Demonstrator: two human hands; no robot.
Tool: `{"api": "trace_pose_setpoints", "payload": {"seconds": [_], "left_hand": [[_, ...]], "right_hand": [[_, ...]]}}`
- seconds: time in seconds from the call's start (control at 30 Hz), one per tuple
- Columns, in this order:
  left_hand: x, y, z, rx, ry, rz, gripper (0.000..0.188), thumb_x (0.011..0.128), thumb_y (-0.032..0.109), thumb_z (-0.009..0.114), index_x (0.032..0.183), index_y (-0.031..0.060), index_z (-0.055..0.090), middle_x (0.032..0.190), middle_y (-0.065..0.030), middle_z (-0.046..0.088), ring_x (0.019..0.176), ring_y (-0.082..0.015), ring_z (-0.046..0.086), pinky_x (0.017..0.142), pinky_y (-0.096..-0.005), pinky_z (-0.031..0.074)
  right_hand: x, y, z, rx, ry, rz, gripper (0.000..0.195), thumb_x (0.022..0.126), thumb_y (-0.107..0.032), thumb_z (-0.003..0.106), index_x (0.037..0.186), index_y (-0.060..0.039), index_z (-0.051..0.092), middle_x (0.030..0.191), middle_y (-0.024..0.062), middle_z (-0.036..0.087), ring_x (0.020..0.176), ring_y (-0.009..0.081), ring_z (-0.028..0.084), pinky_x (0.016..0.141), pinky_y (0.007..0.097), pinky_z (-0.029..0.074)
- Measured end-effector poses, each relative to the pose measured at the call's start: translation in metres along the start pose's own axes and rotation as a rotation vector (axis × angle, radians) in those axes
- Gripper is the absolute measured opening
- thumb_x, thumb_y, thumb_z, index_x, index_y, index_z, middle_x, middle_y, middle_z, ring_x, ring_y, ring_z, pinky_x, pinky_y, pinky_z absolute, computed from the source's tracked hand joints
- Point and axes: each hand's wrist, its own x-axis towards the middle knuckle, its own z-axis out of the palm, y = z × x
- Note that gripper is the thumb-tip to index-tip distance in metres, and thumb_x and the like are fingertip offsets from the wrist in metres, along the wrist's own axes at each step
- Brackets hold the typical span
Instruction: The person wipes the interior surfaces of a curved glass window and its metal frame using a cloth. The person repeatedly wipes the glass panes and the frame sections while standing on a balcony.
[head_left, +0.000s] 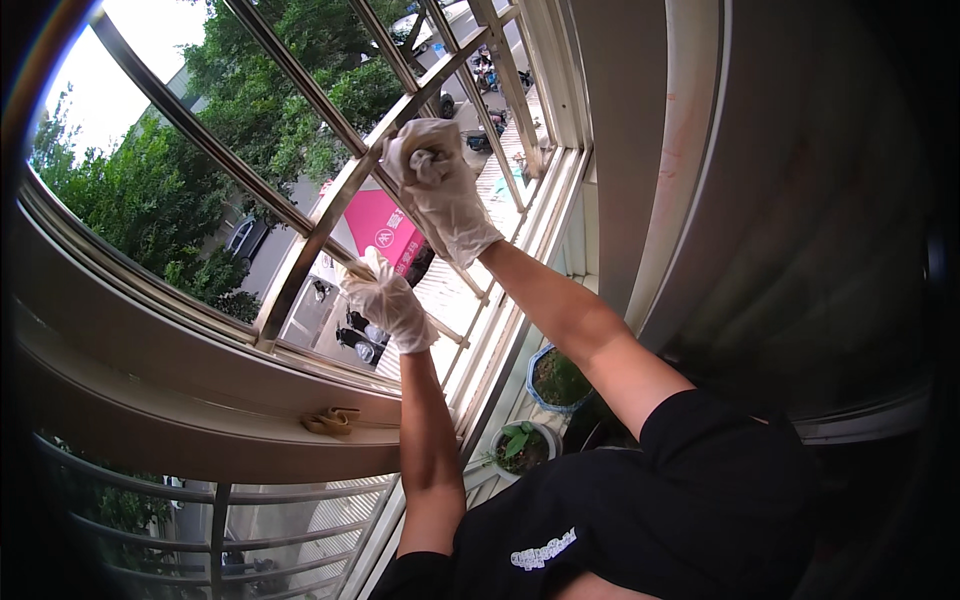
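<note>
My left hand (390, 301), in a thin whitish glove, is closed around a vertical metal bar (339, 253) of the window grille, below its crossbar. Higher up and to the right, my right hand (448, 202) wears a similar glove. It presses a crumpled pale cloth (426, 154) against the grille where another bar meets the flat metal crossbar (300, 262). The cloth and glove are close in colour, so their border is hard to make out. My right fingers are largely hidden behind the cloth and bar.
The white window track (517, 300) runs beneath my forearms. Two potted plants, one in a blue-rimmed pot (534, 386) and one in a pale round pot (553, 441), stand by the sill. A yellowish strap-like item (328, 421) hangs on the window frame. Outside are trees and a pink canopy (375, 217).
</note>
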Motion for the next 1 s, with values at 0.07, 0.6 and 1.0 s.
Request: {"api": "trace_pose_setpoints", "payload": {"seconds": [0.07, 0.6, 1.0], "left_hand": [[-0.024, 0.003, -0.009, 0.293, 0.069, 0.393, 0.041, 0.093, 0.006, 0.06, 0.132, -0.0028, 0.053, 0.123, -0.0222, 0.058, 0.12, -0.0347, 0.055, 0.107, -0.0444, 0.042], [0.126, 0.127, 0.085, 0.409, -0.169, 0.07, 0.064, 0.096, 0.058, 0.055, 0.13, 0.0057, 0.042, 0.061, -0.0063, 0.067, 0.055, -0.0234, 0.067, 0.051, -0.0376, 0.05], [0.122, 0.086, 0.094, 0.383, 0.041, 0.401, 0.044, 0.087, 0.036, 0.064, 0.115, 0.0106, 0.042, 0.062, -0.0102, 0.059, 0.053, -0.0337, 0.063, 0.048, -0.0429, 0.046]], "right_hand": [[0.014, 0.008, -0.017, 0.267, 0.069, 0.045, 0.029, 0.076, 0.006, 0.074, 0.099, -0.0073, 0.06, 0.083, 0.0016, 0.06, 0.069, 0.01, 0.058, 0.057, 0.0262, 0.05], [0.175, -0.008, -0.026, -1.998, -0.183, -0.5, 0.025, 0.088, -0.035, 0.058, 0.08, -0.0185, 0.074, 0.079, 0.0123, 0.073, 0.08, 0.0258, 0.073, 0.07, 0.0389, 0.057], [0.175, -0.002, -0.039, -0.1, 0.477, -0.06, 0.02, 0.091, -0.02, 0.069, 0.105, -0.0072, 0.065, 0.068, 0.0061, 0.065, 0.054, 0.0134, 0.06, 0.047, 0.0256, 0.048]]}}
